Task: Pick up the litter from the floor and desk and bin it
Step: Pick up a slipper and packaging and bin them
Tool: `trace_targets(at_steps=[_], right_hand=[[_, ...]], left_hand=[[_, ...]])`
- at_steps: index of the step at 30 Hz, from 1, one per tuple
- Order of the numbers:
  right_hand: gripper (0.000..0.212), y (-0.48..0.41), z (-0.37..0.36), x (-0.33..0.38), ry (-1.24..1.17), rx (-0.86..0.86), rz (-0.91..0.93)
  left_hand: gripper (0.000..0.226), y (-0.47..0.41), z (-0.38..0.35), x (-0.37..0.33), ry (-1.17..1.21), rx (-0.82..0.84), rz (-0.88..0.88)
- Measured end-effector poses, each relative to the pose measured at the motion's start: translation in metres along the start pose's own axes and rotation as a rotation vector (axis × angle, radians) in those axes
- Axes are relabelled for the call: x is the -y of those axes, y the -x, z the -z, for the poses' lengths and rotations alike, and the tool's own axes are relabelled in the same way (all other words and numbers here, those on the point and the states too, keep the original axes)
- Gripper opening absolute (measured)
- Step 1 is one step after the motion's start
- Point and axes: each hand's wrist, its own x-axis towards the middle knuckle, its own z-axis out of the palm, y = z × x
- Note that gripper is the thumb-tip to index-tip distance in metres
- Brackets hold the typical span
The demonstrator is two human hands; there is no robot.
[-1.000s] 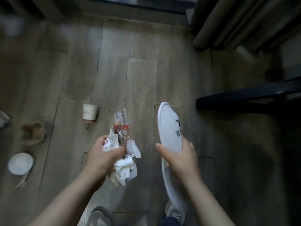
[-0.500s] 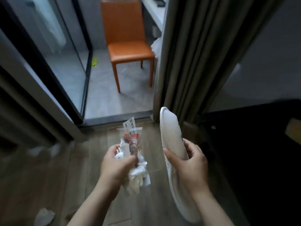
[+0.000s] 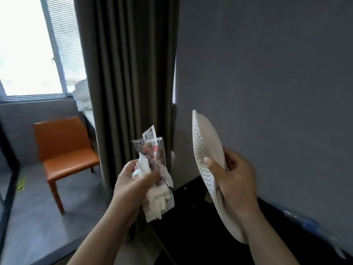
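Clutching crumpled tissue (image 3: 157,204) and clear wrappers (image 3: 152,151) in left hand (image 3: 131,190), right hand (image 3: 236,182) gripping pale ridged-soled slipper (image 3: 207,148)

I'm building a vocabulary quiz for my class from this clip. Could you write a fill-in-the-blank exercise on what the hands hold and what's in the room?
1. The left hand grips a bundle of litter, while the right hand holds a white ____.
2. The chair on the left is ____ in colour.
3. A dark ____ hangs between the chair and the grey wall.

Missing words: slipper, orange, curtain.
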Motion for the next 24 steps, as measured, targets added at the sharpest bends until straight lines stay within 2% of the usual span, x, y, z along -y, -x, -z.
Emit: trace_targets(at_steps=[6, 9, 15, 18, 24], right_hand=[[0.020, 0.000, 0.117, 0.032, 0.062, -0.154, 0.080], [0.026, 0.008, 0.178, 0.036, 0.123, -0.286, 0.067], [0.024, 0.053, 0.284, 0.059, 0.356, -0.561, 0.059], [0.020, 0.091, 0.317, 0.077, 0.436, -0.720, 0.018], [0.022, 0.187, 0.332, 0.137, 0.573, -1.049, -0.042]], left_hand=[[0.041, 0.033, -0.120, -0.031, 0.040, 0.225, -0.082], [0.040, 0.042, -0.175, -0.035, 0.053, 0.344, -0.093], [0.042, 0.070, -0.278, -0.030, 0.030, 0.659, -0.085], [0.028, 0.102, -0.322, -0.031, 0.089, 0.834, -0.057], [0.045, 0.179, -0.367, -0.036, 0.176, 1.271, 0.015]])
